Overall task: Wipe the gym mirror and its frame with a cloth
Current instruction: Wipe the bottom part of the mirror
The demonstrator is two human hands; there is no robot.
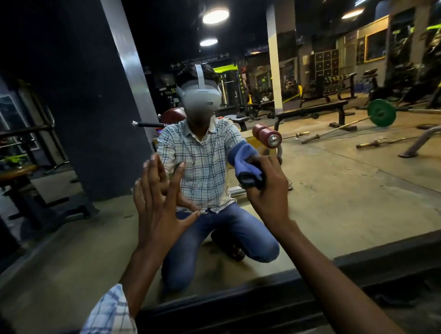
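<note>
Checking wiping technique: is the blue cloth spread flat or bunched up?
Bunched. The blue fabric cloth is wadded in folds, gripped by the curled right hand.

The mirror (340, 187) fills the far side, with its frame (244, 308) running along the near bottom edge. The left hand (161, 206) lies flat on the glass, left of centre. To its right, the right hand (267, 190) holds a cloth (247, 166) against the glass. Between and behind the hands kneels the person's reflection (204, 172). In the mirror a pillar (93, 121) stands at the left, a roller (268, 136) sits just beyond the cloth, a bench (312, 111) lies farther right, and a barbell (381, 112) rests on the floor right of the bench.
</note>
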